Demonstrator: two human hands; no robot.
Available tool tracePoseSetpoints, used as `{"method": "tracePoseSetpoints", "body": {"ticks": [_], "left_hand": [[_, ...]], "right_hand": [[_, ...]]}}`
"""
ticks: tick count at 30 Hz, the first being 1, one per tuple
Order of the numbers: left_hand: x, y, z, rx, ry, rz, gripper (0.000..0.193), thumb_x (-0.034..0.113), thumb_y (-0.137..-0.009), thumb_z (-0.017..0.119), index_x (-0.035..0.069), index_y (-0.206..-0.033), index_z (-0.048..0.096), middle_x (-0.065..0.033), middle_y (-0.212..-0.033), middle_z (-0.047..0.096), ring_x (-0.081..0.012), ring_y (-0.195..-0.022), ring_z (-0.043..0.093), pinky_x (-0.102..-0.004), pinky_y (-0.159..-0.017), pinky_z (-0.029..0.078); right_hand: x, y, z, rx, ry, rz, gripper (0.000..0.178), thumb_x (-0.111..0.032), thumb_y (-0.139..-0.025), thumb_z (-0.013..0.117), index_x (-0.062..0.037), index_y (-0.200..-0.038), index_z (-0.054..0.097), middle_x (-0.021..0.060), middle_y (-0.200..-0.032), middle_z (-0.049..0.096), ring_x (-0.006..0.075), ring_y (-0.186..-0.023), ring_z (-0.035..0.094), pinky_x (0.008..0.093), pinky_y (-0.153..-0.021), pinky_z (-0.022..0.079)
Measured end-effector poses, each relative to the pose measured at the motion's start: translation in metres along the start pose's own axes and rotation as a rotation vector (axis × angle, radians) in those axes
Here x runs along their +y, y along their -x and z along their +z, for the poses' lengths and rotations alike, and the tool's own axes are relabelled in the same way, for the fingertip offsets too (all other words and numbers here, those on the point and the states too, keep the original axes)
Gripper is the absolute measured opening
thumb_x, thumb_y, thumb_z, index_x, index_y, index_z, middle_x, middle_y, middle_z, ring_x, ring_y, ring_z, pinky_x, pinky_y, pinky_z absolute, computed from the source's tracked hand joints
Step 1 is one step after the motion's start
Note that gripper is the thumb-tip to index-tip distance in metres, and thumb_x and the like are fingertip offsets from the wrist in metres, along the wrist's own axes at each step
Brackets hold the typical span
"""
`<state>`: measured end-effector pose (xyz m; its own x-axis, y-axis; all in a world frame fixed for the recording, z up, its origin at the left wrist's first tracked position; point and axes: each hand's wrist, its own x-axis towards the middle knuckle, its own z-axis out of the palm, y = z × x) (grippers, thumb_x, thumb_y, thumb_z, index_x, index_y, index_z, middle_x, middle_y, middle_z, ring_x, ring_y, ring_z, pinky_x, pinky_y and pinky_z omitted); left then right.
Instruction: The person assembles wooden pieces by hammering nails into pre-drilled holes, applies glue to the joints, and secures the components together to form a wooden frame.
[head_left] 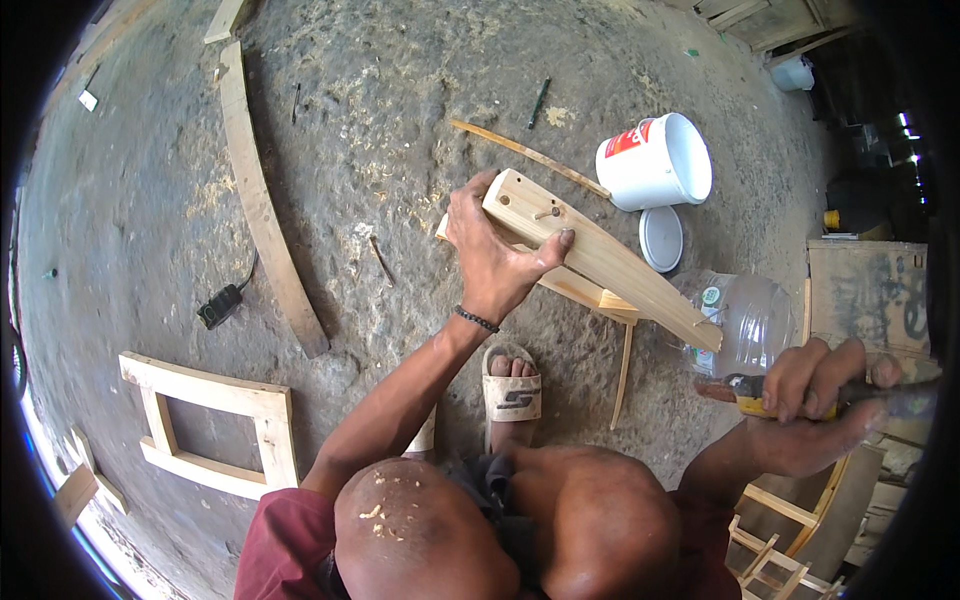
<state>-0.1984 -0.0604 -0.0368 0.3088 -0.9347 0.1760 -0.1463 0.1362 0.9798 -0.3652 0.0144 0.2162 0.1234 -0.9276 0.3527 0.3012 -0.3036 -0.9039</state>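
My left hand (490,250) grips the upper end of a pale wooden frame (600,255), fingers over the far edge and thumb along the face. The frame slants down to the right above the floor. A small nail-like peg (547,213) sticks out of its face, near dark holes. My right hand (825,400), at the right, is closed around a hand tool (745,392) with a yellow and dark handle and a rusty brown end pointing left. The tool's kind is unclear. It is apart from the frame. Behind the frame's lower end lies a clear plastic bottle (755,320).
A white bucket (640,165) lies on its side by a round white lid (661,240). To the left are a long board (255,190), a black plug (220,306) and a rectangular wooden frame (205,385). Slatted woodwork (785,510) stands lower right. Shavings dot the rough floor.
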Motion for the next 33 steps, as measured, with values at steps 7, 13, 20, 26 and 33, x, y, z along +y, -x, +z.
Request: {"method": "tracePoseSetpoints", "body": {"ticks": [7, 13, 20, 26, 33], "left_hand": [[0.01, -0.007, 0.002, 0.009, -0.007, -0.006, 0.096, 0.043, -0.06, 0.085, -0.007, -0.129, 0.041, -0.0204, -0.118, 0.048, -0.0305, -0.112, 0.052, -0.0443, -0.097, 0.046], [0.012, -0.001, -0.001, 0.0, -0.073, -0.015, 0.097, 0.048, -0.06, 0.083, -0.007, -0.128, 0.041, -0.0207, -0.117, 0.048, -0.0308, -0.113, 0.052, -0.0451, -0.097, 0.045], [0.007, 0.001, 0.006, 0.025, 0.009, -0.016, 0.099, 0.054, -0.056, 0.084, -0.002, -0.128, 0.046, -0.0169, -0.114, 0.047, -0.0338, -0.112, 0.046, -0.0495, -0.099, 0.034], [0.007, -0.002, -0.005, 0.014, -0.105, 0.031, 0.094, 0.047, -0.061, 0.084, -0.006, -0.127, 0.042, -0.0188, -0.116, 0.048, -0.0303, -0.11, 0.053, -0.0446, -0.094, 0.047], [0.008, 0.002, 0.005, 0.021, 0.06, -0.039, 0.098, 0.05, -0.056, 0.085, -0.004, -0.127, 0.046, -0.0183, -0.115, 0.048, -0.0336, -0.113, 0.047, -0.0487, -0.099, 0.035]], "right_hand": [[0.082, 0.018, -0.012, -0.173, 1.107, 0.449, 0.017, -0.018, -0.1, 0.055, -0.0019, -0.104, 0.058, 0.0096, -0.071, 0.059, 0.0267, -0.059, 0.057, 0.0413, -0.057, 0.046], [0.002, 0.006, -0.011, 0.018, 0.293, 0.044, 0.021, -0.023, -0.1, 0.052, -0.0037, -0.104, 0.058, 0.0059, -0.072, 0.059, 0.0163, -0.056, 0.054, 0.0346, -0.052, 0.044], [0.103, 0.026, -0.023, -0.268, 1.201, 0.394, 0.011, -0.014, -0.098, 0.056, -0.0044, -0.098, 0.061, 0.007, -0.071, 0.062, 0.021, -0.061, 0.06, 0.0418, -0.056, 0.048], [0.051, 0.03, -0.028, 0.258, 0.534, 0.059, 0.016, -0.014, -0.099, 0.055, -0.001, -0.106, 0.059, 0.0076, -0.072, 0.059, 0.0156, -0.061, 0.058, 0.0353, -0.052, 0.046], [0.089, 0.019, -0.021, -0.253, 0.843, 0.342, 0.016, -0.015, -0.097, 0.058, 0.0007, -0.096, 0.061, 0.0101, -0.068, 0.061, 0.0253, -0.057, 0.06, 0.0382, -0.054, 0.046]]}}
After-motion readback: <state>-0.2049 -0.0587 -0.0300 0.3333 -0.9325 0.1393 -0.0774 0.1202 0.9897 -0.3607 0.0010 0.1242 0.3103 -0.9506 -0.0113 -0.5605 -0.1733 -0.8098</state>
